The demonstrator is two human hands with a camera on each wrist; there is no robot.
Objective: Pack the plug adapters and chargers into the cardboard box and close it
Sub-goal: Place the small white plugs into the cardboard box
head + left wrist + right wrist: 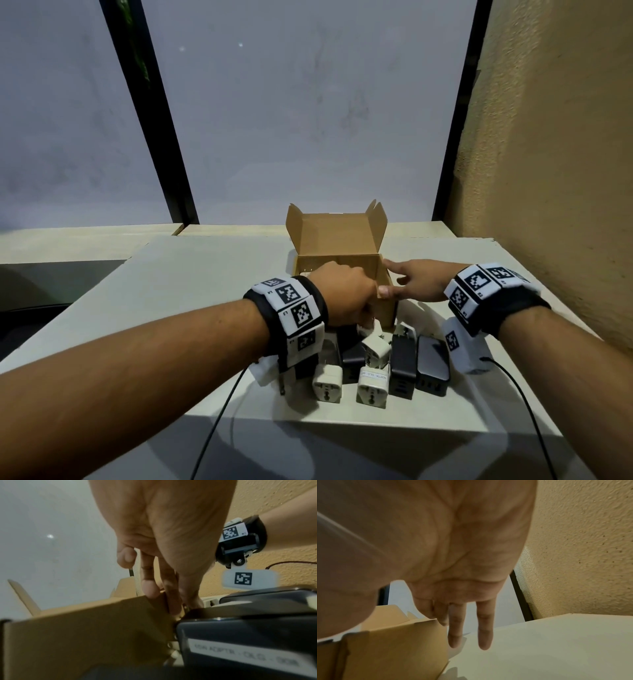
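Observation:
The open cardboard box (337, 240) stands mid-table with its lid upright. My left hand (364, 313) curls down over the box's front right corner. In the left wrist view its fingers and thumb (181, 604) pinch a white plug adapter (369, 324) by its metal prongs, just in front of the box wall (85, 628). My right hand (394, 278) lies with straight fingers (453, 635) against the box's right wall (393, 649), thumb at the front corner. White adapters (327, 382) (372, 385) and black chargers (404, 366) (432, 368) lie in front of the box.
The pale table (205, 291) ends in a front edge just below the adapters. A rough tan wall (548, 171) rises close on the right. Black wrist cables (219, 411) (524, 401) trail over the table's front. A labelled black charger (248, 635) lies beside my left wrist.

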